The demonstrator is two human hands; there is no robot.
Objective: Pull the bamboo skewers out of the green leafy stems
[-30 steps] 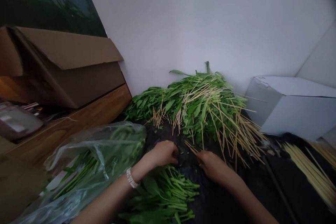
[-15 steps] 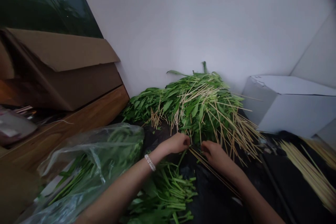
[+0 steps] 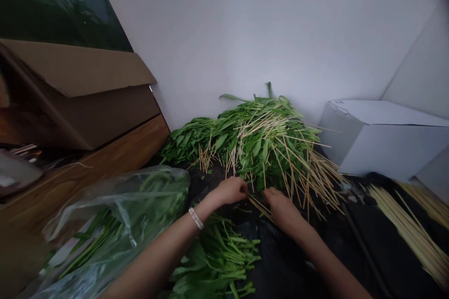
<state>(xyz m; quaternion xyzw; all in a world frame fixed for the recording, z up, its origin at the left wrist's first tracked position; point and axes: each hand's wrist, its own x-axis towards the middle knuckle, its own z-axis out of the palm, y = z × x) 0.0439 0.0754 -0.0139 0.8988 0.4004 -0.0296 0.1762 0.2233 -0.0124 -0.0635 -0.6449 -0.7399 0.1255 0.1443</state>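
bare hands point(image 3: 231, 190): 2, centre
greens heap point(image 3: 257, 149): 1, centre
loose greens pile point(image 3: 235, 252): 1, lower centre
sticks on heap point(image 3: 320, 173): dozens, overlapping, exact count unreadable
stick piles point(image 3: 409, 229): 2, lower right
plastic bag point(image 3: 147, 201): 1, lower left
cardboard box point(image 3: 101, 112): 1, mid-left
white box point(image 3: 396, 149): 1, right edge

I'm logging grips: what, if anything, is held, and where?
The right hand appears to hold thin sticks near their end toward the left hand; whether the left holds anything cannot be told.

Dim rm. Pale wall point(image 3: 224, 32) at back, meets R wall point(image 3: 428, 56) at corner; dk-green pane point(image 3: 59, 4) upper L, wood ledge point(image 3: 150, 136) below.
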